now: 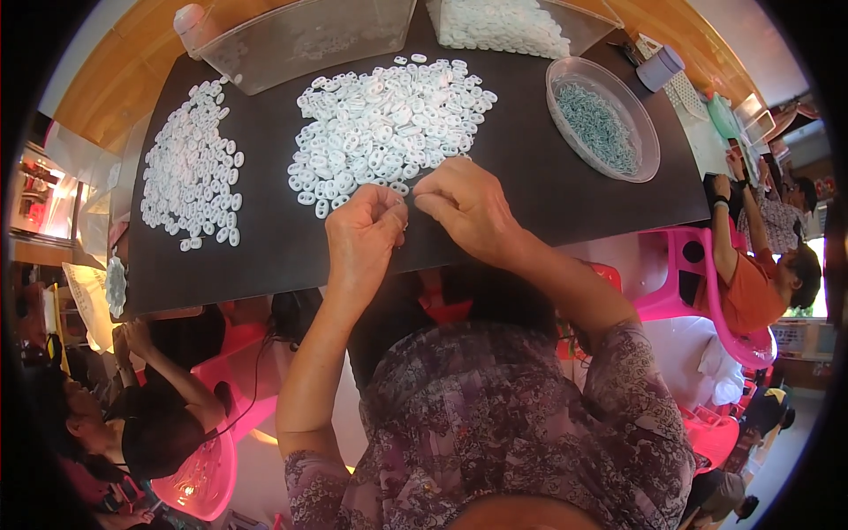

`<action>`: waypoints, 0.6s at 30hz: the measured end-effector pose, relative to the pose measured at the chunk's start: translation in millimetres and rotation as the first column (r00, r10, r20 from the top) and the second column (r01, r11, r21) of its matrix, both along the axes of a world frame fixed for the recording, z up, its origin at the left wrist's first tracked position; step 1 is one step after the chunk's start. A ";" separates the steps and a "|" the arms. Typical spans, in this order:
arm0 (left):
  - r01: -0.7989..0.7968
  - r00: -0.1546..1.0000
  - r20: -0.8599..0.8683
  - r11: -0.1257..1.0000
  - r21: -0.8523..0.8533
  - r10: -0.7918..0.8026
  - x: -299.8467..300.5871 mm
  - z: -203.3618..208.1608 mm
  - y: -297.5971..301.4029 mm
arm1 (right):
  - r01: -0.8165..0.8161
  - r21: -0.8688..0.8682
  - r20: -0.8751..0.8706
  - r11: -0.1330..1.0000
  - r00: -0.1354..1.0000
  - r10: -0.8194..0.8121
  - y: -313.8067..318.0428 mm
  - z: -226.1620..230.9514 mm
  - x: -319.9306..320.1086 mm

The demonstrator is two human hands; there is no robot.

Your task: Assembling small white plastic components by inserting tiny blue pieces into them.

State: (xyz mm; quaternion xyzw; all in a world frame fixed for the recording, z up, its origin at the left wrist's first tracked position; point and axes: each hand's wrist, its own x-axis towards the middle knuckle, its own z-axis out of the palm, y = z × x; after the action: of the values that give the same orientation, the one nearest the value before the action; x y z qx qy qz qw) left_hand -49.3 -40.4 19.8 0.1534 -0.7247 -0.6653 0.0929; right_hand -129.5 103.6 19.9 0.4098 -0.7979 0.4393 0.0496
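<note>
My left hand point(367, 228) is closed in a pinch at the near edge of the central pile. A bit of white shows at its fingertips, too small to make out. Close beside it, my right hand point(468, 205) is also pinched, its fingertips pointing at the left ones; what they hold, if anything, is hidden. Just beyond both hands spreads a heap of small white oval plastic pieces with two holes point(389, 119). A second, looser group of the same pieces point(190, 168) covers the table's left side. At the right, a round clear bowl point(651, 159) holds many small silvery screws point(594, 128).
Along the back of the dark table point(530, 199) stand a clear plastic bin point(309, 44) and another bin filled with white pieces point(499, 22). A lidded cup point(660, 68) is past the bowl. People sit at both sides, one in an orange shirt point(751, 291) near a pink chair point(676, 265).
</note>
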 end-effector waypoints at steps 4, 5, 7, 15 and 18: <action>-0.003 0.998 -0.061 0.998 0.057 0.007 3.7 7.8 6.8 | -0.051 -0.134 0.280 0.990 0.956 0.088 -0.3 -0.4 3.8; -0.014 0.996 -0.087 1.000 -0.001 0.013 5.0 10.3 8.9 | -0.042 -0.162 0.463 0.986 0.879 0.113 1.0 0.9 2.3; -0.028 0.993 -0.114 0.998 -0.059 0.021 7.3 8.9 12.5 | -0.029 -0.190 0.627 0.981 0.766 0.144 2.4 6.2 1.9; -0.129 0.933 -0.356 0.975 -0.182 0.057 11.3 -6.3 19.7 | 0.132 -0.323 0.851 0.937 0.474 0.226 2.7 16.0 7.2; -0.065 0.956 -0.287 0.998 -0.013 0.058 13.9 2.2 17.8 | 0.151 -0.330 0.850 0.932 0.477 0.224 2.6 17.1 7.7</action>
State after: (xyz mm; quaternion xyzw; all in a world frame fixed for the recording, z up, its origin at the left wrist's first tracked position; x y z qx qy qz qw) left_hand -35.4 -22.6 22.0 0.0769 -0.7057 -0.6694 0.2191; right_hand -121.9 106.2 36.9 0.1276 -0.6057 0.7257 -0.3003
